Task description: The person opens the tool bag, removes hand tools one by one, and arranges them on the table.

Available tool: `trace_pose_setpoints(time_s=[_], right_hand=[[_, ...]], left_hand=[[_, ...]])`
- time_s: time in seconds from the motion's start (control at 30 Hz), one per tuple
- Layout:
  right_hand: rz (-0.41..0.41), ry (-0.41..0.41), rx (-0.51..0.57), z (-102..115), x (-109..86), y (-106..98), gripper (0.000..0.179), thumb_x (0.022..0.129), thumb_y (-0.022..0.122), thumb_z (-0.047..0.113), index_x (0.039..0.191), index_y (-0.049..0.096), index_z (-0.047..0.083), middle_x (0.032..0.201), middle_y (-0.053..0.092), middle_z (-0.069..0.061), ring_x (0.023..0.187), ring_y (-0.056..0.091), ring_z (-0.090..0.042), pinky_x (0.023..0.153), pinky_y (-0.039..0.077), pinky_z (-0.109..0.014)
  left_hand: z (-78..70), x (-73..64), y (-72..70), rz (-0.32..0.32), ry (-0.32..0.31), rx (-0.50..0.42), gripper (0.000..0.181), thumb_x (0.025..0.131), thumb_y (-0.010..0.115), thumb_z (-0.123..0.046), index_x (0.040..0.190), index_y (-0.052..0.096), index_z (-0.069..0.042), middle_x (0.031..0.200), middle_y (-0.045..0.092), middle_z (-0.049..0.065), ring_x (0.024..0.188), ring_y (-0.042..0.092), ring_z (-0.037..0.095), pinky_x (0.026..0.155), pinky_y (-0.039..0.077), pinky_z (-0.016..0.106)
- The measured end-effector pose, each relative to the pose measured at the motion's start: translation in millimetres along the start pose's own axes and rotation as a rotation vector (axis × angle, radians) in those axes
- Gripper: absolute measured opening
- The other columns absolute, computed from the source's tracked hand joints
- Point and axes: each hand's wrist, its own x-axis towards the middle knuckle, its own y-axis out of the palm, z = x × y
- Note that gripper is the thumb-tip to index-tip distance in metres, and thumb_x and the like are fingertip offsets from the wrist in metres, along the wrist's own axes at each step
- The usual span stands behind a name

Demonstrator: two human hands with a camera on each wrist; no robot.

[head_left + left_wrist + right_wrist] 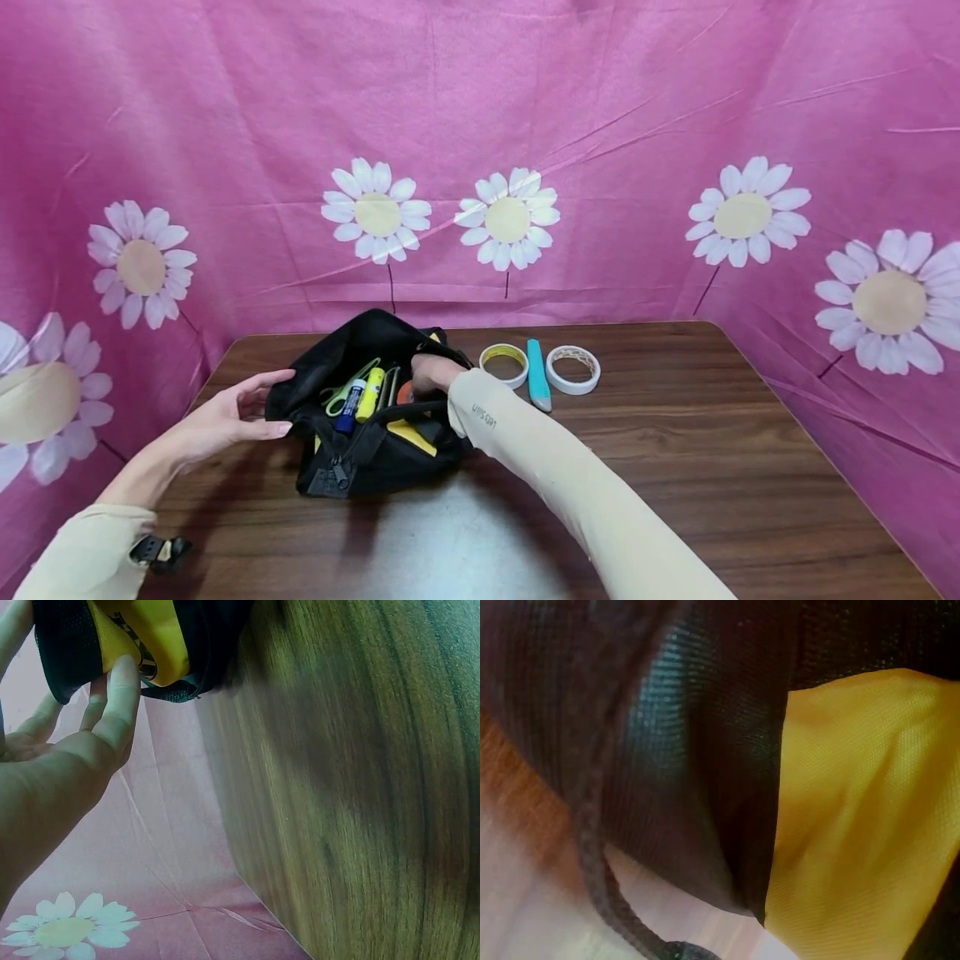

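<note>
The left hand [225, 417] holds one end of a black bag [397, 477] between thumb and fingers, one fingertip lying on its yellow side panel [150, 637]. The right hand [437, 372] reaches into the open bag; its fingers are hidden, so whether they grip anything I cannot tell. The bag sits on the table between the two hands.

Inside it, between the hands, lie green scissors [347, 390], a blue tube [349, 408] and a yellow marker [370, 394]. An orange thing [405, 392] shows just beside the right hand, too covered to identify.

The table [690, 450] is dark brown wood with long grain streaks, and a pale patch of light shines on it below the bag. To the right of the right hand, two tape rolls, one yellow-cored [513, 382] and one white [574, 387], lie on either side of a turquoise tool [537, 375].

Beyond both hands hangs a pink cloth [615, 108], creased and printed with white daisies [507, 219], which also runs down both sides of the table. A pale sleeve [585, 508] covers the right arm.
</note>
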Motion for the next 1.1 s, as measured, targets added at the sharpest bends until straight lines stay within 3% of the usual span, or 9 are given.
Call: trace_pose_setpoints(time_s=[0.1, 0.17, 0.3, 0.43, 0.57, 0.73, 0.87, 1.1], right_hand=[[0.014, -0.034, 0.019, -3, -2.5, -2, 0.035, 0.095, 0.064, 0.004, 0.069, 0.042, 0.012, 0.069, 0.039, 0.001, 0.062, 0.036, -0.016, 0.061, 0.031, -0.028], [0.026, -0.068, 0.087, -4, -3.2, -4, 0.036, 0.097, 0.061, 0.002, 0.068, 0.043, 0.011, 0.069, 0.042, 0.001, 0.061, 0.035, -0.014, 0.06, 0.03, -0.026], [0.05, -0.137, 0.319, -4, -6.8, -10, 0.031, 0.096, 0.068, 0.002, 0.065, 0.06, 0.005, 0.061, 0.055, -0.001, 0.055, 0.045, -0.01, 0.058, 0.038, -0.02], [0.126, -0.128, 0.619, 0, -11.7, -18, 0.006, 0.092, 0.075, 0.005, 0.091, 0.077, 0.0, 0.074, 0.07, -0.006, 0.063, 0.063, -0.013, 0.061, 0.051, -0.025], [0.189, -0.096, 0.803, 6, -15.7, -24, 0.015, 0.093, 0.072, 0.003, 0.107, 0.074, -0.001, 0.097, 0.073, -0.016, 0.068, 0.064, -0.015, 0.061, 0.054, -0.028], [0.246, -0.08, 0.933, 11, -20.6, -30, 0.018, 0.095, 0.07, 0.005, 0.112, 0.07, 0.0, 0.125, 0.065, -0.026, 0.077, 0.068, -0.019, 0.068, 0.059, -0.032], [0.288, -0.087, 1.002, 14, -26.6, -36, 0.022, 0.096, 0.069, 0.006, 0.118, 0.069, -0.001, 0.126, 0.066, -0.023, 0.087, 0.071, -0.024, 0.077, 0.059, -0.037], [0.324, -0.161, 1.027, 14, -44.9, -49, 0.023, 0.097, 0.069, 0.007, 0.119, 0.071, 0.0, 0.128, 0.065, -0.025, 0.088, 0.072, -0.026, 0.081, 0.058, -0.041]], left_hand=[[-0.3, -0.2, 0.6, 0.002, -0.001, 0.006, 0.076, 0.092, 0.076, -0.012, 0.155, 0.035, -0.006, 0.124, 0.059, 0.022, 0.108, 0.058, 0.012, 0.084, 0.049, 0.027], [-0.6, -0.2, 0.9, 0.003, -0.002, 0.006, 0.076, 0.092, 0.075, -0.012, 0.155, 0.034, -0.006, 0.123, 0.059, 0.022, 0.107, 0.058, 0.013, 0.083, 0.049, 0.028], [-1.6, 0.5, 1.2, 0.009, -0.004, -0.002, 0.076, 0.092, 0.075, -0.012, 0.155, 0.034, -0.006, 0.124, 0.06, 0.022, 0.107, 0.059, 0.014, 0.083, 0.049, 0.028], [-3.0, 1.5, 1.1, 0.007, -0.004, -0.003, 0.077, 0.092, 0.076, -0.011, 0.155, 0.033, -0.006, 0.125, 0.06, 0.023, 0.108, 0.06, 0.014, 0.083, 0.049, 0.027], [-3.7, 2.3, 0.8, 0.011, -0.003, 0.005, 0.077, 0.092, 0.076, -0.012, 0.156, 0.033, -0.006, 0.125, 0.06, 0.023, 0.107, 0.061, 0.013, 0.084, 0.049, 0.027], [-3.2, 2.9, 1.0, 0.006, 0.001, 0.016, 0.077, 0.092, 0.076, -0.012, 0.156, 0.033, -0.005, 0.126, 0.06, 0.023, 0.108, 0.06, 0.01, 0.084, 0.049, 0.026], [-2.9, 2.7, 1.5, 0.005, -0.003, 0.017, 0.078, 0.092, 0.076, -0.012, 0.156, 0.033, -0.004, 0.126, 0.06, 0.024, 0.108, 0.06, 0.01, 0.084, 0.049, 0.026], [-4.3, 1.8, 2.1, 0.004, -0.02, 0.038, 0.078, 0.092, 0.076, -0.014, 0.156, 0.032, -0.005, 0.126, 0.059, 0.022, 0.108, 0.058, 0.011, 0.083, 0.049, 0.026]])
